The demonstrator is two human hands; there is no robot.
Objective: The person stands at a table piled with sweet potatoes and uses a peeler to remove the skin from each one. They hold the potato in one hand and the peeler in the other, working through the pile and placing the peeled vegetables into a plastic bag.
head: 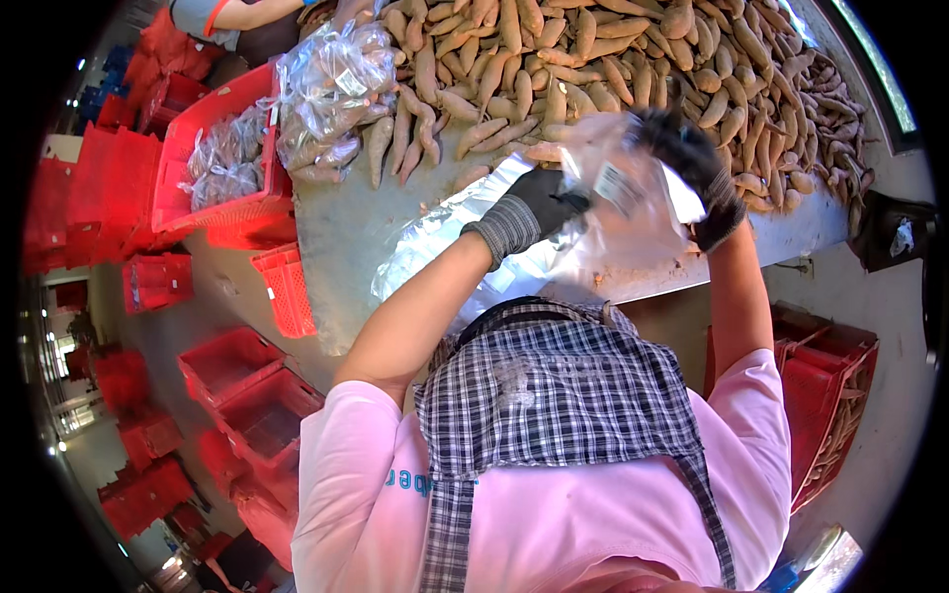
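My left hand (545,207), in a dark glove with a grey knit cuff, grips the left side of a clear plastic bag (630,222) bearing a printed label. At the bag's upper right is my right hand (686,159), gloved and blurred; its fingers are not clear enough to tell their grip. Whether the bag holds anything cannot be told. Beneath my left forearm lie flat clear plastic bags (422,244) on the metal table (334,274). Past both hands spreads a large heap of sweet potatoes (586,44).
Filled, tied plastic bags (334,96) are piled at the table's left. Beside them, a red crate (215,219) holds more bags. Red crates (233,363) stand on the floor at left, and another crate (823,400) with sweet potatoes at right. A co-worker's arm (256,13) reaches in at top left.
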